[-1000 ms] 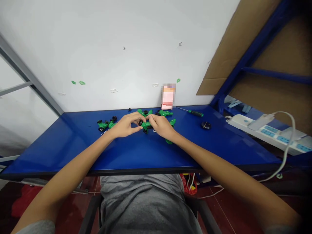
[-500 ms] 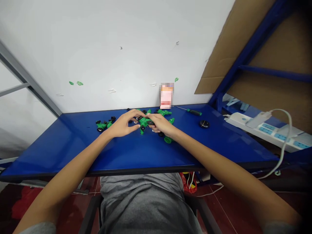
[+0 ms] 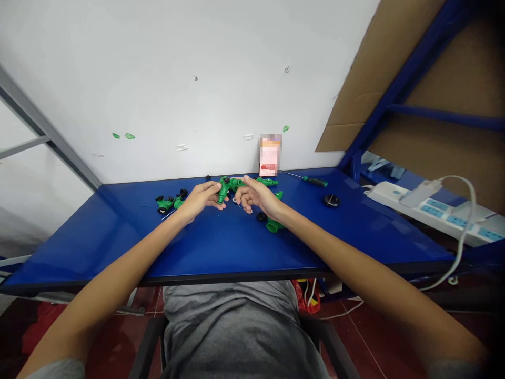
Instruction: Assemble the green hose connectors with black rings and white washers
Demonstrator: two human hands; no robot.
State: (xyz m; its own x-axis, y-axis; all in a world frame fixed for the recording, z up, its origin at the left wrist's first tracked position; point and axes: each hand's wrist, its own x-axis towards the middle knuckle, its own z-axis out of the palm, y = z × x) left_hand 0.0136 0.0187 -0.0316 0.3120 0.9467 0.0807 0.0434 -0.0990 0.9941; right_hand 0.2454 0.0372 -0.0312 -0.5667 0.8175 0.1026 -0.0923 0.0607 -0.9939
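As my left hand (image 3: pixel 202 199) pinches it between thumb and fingers, the green fitting (image 3: pixel 223 193) sits at twelve o'clock from me, above the blue table (image 3: pixel 221 247). It is bright green and branched: one stubby, ridged end points toward seven o'clock, another arm runs toward three, and a black piece tops it. My right hand (image 3: pixel 259 197) curls loosely at its three o'clock side; whether it grips anything, I cannot tell. A screwdriver (image 3: pixel 315 182) lies at one o'clock.
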